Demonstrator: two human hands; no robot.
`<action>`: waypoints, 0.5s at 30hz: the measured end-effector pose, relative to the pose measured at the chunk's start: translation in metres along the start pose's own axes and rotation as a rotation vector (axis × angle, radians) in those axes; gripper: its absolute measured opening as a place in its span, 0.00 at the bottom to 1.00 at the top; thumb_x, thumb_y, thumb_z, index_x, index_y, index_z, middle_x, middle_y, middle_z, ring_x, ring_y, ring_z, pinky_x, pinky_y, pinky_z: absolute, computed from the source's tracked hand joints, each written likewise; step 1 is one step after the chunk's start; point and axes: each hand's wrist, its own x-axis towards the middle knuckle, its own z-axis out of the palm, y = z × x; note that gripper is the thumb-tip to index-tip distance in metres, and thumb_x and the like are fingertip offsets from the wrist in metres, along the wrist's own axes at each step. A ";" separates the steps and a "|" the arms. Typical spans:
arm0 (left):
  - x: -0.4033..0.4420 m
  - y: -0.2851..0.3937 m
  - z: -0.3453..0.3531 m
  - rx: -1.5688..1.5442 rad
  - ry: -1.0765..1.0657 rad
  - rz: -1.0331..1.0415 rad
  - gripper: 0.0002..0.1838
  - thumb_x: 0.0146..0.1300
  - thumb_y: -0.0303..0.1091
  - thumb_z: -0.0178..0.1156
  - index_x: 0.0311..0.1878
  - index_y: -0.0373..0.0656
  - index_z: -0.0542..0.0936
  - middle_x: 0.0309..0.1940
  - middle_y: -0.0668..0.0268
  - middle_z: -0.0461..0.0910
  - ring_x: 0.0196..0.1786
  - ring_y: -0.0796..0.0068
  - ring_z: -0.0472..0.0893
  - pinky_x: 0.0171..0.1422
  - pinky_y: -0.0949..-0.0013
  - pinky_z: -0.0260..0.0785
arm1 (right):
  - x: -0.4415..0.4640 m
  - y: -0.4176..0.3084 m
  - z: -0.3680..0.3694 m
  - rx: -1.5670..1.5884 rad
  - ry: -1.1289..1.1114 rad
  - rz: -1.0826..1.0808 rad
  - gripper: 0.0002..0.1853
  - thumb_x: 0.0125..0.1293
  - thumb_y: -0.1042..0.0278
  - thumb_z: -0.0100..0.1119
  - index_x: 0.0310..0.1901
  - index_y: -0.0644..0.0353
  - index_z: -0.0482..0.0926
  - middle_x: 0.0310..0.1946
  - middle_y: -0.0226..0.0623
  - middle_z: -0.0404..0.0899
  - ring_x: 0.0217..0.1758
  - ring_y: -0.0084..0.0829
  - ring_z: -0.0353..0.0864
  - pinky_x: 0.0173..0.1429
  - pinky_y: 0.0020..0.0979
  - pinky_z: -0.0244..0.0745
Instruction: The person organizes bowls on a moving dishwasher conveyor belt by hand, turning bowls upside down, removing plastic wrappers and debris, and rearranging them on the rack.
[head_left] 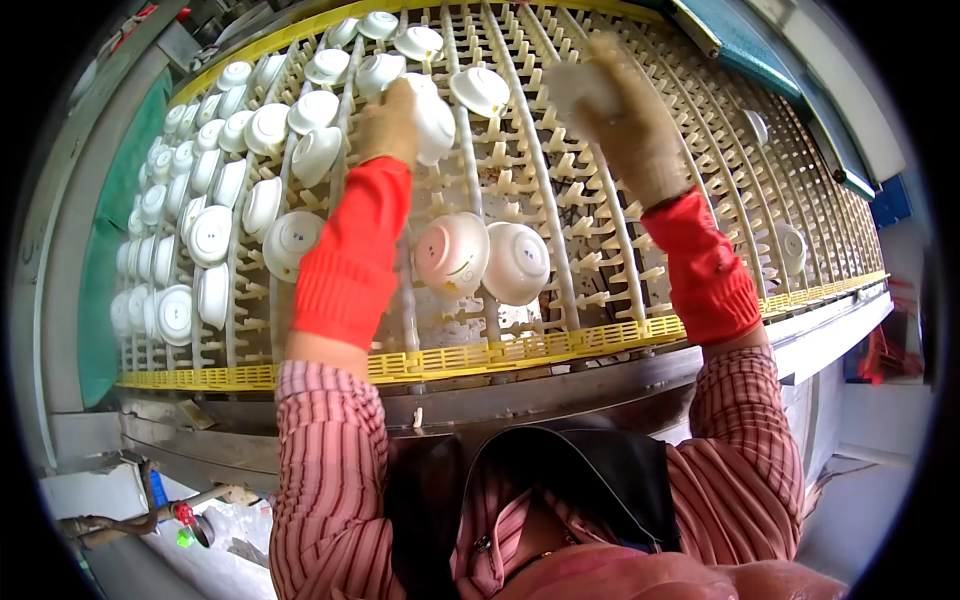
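Observation:
My left hand, in a tan glove with a red cuff, is closed at the edge of a white bowl among the pegs. Its fingertips are partly hidden. Blurred by motion, my gloved right hand grips a pale bowl above the peg conveyor. Between my forearms, a bowl with a leaf pattern leans beside a plain white bowl, bases toward me. Another white bowl with a coloured mark sits between my hands.
Many white bowls stand tilted in rows on the left side. Two more lie far right, including a white bowl. A yellow guard rail edges the conveyor near me. A green curtain hangs at left; a teal panel is at upper right.

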 end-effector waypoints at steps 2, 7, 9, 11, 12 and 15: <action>-0.003 -0.011 -0.025 0.147 -0.103 0.013 0.32 0.78 0.58 0.51 0.59 0.39 0.89 0.53 0.40 0.90 0.57 0.41 0.89 0.66 0.50 0.78 | -0.012 -0.032 0.002 -0.080 -0.372 -0.198 0.32 0.70 0.64 0.76 0.75 0.52 0.79 0.55 0.42 0.91 0.55 0.44 0.90 0.69 0.42 0.87; -0.033 0.007 -0.063 0.607 -0.295 0.160 0.25 0.83 0.54 0.49 0.61 0.45 0.86 0.52 0.43 0.91 0.58 0.39 0.89 0.68 0.45 0.77 | -0.062 0.003 -0.026 -0.079 -0.306 -0.379 0.28 0.73 0.66 0.69 0.74 0.56 0.80 0.40 0.38 0.88 0.44 0.43 0.88 0.51 0.46 0.85; -0.051 0.048 -0.072 1.040 -0.354 0.218 0.22 0.84 0.53 0.52 0.61 0.46 0.85 0.52 0.46 0.91 0.59 0.39 0.88 0.67 0.42 0.77 | -0.072 0.024 -0.061 -0.251 -0.345 -0.237 0.29 0.74 0.66 0.68 0.76 0.53 0.80 0.41 0.37 0.88 0.47 0.39 0.90 0.54 0.44 0.86; -0.043 0.016 -0.084 1.011 -0.337 0.300 0.23 0.83 0.55 0.55 0.61 0.46 0.85 0.53 0.48 0.91 0.57 0.40 0.88 0.63 0.42 0.78 | -0.085 0.059 -0.098 -0.289 -0.323 -0.058 0.31 0.72 0.62 0.71 0.77 0.51 0.80 0.52 0.39 0.92 0.56 0.39 0.91 0.60 0.40 0.87; -0.052 0.020 -0.093 0.884 -0.380 0.187 0.24 0.83 0.57 0.54 0.58 0.46 0.86 0.52 0.48 0.91 0.56 0.39 0.89 0.63 0.42 0.78 | -0.104 0.090 -0.112 -0.405 -0.186 -0.025 0.32 0.70 0.59 0.74 0.75 0.51 0.82 0.59 0.40 0.92 0.61 0.40 0.91 0.65 0.40 0.86; -0.079 -0.028 -0.105 0.727 -0.408 0.513 0.23 0.81 0.54 0.63 0.63 0.44 0.85 0.57 0.48 0.86 0.61 0.40 0.84 0.70 0.41 0.74 | -0.151 0.178 -0.158 -0.559 -0.060 0.174 0.32 0.68 0.58 0.74 0.74 0.53 0.82 0.59 0.51 0.90 0.62 0.55 0.89 0.64 0.50 0.83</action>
